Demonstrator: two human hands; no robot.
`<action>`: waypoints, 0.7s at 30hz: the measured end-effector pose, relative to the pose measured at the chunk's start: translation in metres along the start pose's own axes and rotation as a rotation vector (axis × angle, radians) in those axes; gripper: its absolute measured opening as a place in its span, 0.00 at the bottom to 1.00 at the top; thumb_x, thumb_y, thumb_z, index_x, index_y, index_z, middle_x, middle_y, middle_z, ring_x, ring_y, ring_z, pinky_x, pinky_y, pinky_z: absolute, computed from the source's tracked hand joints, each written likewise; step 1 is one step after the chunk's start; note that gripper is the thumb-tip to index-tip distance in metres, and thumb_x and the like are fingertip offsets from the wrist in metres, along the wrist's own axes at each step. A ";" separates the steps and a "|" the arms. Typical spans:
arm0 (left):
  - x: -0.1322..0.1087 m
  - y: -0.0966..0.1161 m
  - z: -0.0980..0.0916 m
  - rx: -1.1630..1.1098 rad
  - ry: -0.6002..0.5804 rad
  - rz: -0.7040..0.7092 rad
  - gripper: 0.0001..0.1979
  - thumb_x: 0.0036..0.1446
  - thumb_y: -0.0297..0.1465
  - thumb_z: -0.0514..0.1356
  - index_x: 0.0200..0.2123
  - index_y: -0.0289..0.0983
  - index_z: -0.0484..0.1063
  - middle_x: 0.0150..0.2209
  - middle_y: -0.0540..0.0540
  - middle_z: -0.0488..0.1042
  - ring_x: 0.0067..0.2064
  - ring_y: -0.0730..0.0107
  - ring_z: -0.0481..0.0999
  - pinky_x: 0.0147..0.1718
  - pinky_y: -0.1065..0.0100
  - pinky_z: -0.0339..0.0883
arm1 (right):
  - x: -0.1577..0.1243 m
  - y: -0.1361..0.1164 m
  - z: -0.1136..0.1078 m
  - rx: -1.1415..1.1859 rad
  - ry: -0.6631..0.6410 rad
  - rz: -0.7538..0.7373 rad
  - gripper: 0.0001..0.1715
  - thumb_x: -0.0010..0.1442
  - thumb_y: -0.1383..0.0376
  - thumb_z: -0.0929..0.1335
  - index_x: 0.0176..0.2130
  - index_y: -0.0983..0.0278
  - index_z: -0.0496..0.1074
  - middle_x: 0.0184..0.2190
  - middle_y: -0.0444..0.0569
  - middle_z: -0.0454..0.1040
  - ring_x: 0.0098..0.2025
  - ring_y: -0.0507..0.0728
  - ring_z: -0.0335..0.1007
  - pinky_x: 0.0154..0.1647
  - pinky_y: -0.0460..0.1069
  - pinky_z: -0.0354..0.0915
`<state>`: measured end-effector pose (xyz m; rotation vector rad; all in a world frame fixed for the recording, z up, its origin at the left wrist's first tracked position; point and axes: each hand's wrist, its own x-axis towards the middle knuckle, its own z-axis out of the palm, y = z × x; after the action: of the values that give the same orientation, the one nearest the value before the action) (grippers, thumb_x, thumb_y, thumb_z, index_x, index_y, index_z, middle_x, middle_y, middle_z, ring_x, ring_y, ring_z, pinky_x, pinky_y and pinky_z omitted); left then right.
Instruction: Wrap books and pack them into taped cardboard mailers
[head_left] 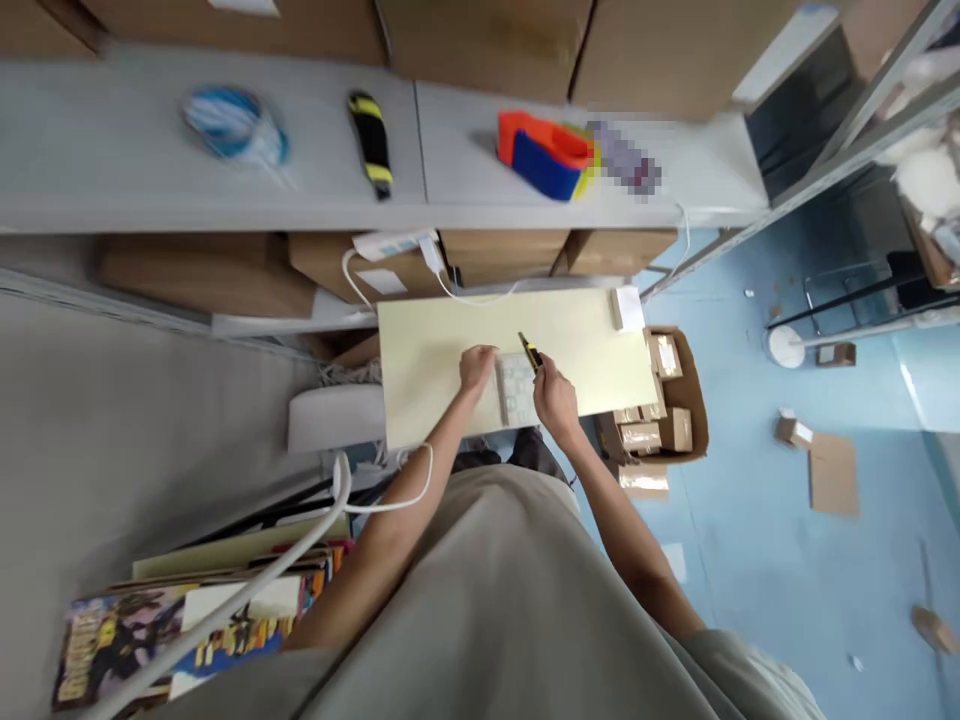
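In my right hand [556, 400] is a black-and-yellow utility knife [532, 351], its tip pointing up and to the left. The fingers are wrapped round its handle. A flat, pale packet with a faint greenish print [517, 388] lies between my hands on the cream tabletop [420, 360], near the edge closest to me. My left hand [477, 368] is closed at the packet's upper left corner, its fingertips against that edge. The knife is above the packet's upper right part, and I cannot tell whether the blade touches anything.
A small white box [627, 308] sits at the table's far right corner. To the right stands an open carton [694, 400] of small brown boxes. The grey shelf [315, 150] beyond holds another cutter [370, 143], blue-white tape [236, 125] and coloured rolls [546, 155]. White cables [480, 300] hang behind the table.
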<state>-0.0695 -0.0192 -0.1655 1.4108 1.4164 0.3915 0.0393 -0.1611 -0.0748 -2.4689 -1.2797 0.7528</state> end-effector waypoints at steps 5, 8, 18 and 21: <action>0.020 0.105 -0.032 -0.239 0.139 0.266 0.08 0.63 0.34 0.67 0.37 0.39 0.87 0.38 0.47 0.89 0.45 0.60 0.87 0.48 0.66 0.78 | 0.102 -0.070 -0.070 0.084 0.350 -0.248 0.28 0.83 0.56 0.56 0.69 0.67 0.66 0.64 0.70 0.81 0.52 0.71 0.84 0.53 0.62 0.78; 0.035 0.159 -0.061 -0.326 0.274 0.396 0.08 0.63 0.30 0.67 0.39 0.37 0.88 0.40 0.47 0.89 0.47 0.61 0.88 0.51 0.66 0.79 | 0.159 -0.122 -0.105 0.023 0.380 -0.385 0.25 0.83 0.58 0.58 0.70 0.67 0.67 0.65 0.69 0.79 0.58 0.72 0.83 0.59 0.63 0.76; 0.038 0.130 -0.054 -0.389 0.386 0.270 0.09 0.61 0.31 0.69 0.40 0.38 0.91 0.46 0.40 0.91 0.52 0.52 0.90 0.60 0.55 0.82 | 0.254 -0.198 -0.127 -0.238 0.199 -0.556 0.27 0.81 0.77 0.57 0.68 0.78 0.76 0.65 0.73 0.81 0.73 0.70 0.71 0.77 0.67 0.59; 0.019 0.074 -0.032 -0.186 0.355 0.089 0.10 0.63 0.34 0.67 0.41 0.41 0.91 0.50 0.42 0.92 0.57 0.51 0.89 0.62 0.55 0.82 | 0.244 -0.183 -0.127 -0.171 0.227 -0.619 0.28 0.84 0.71 0.58 0.72 0.75 0.73 0.73 0.70 0.74 0.75 0.71 0.65 0.79 0.67 0.58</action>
<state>-0.0520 0.0296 -0.1008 1.2965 1.5548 0.8429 0.1020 0.1451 0.0339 -1.9991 -1.9236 0.2070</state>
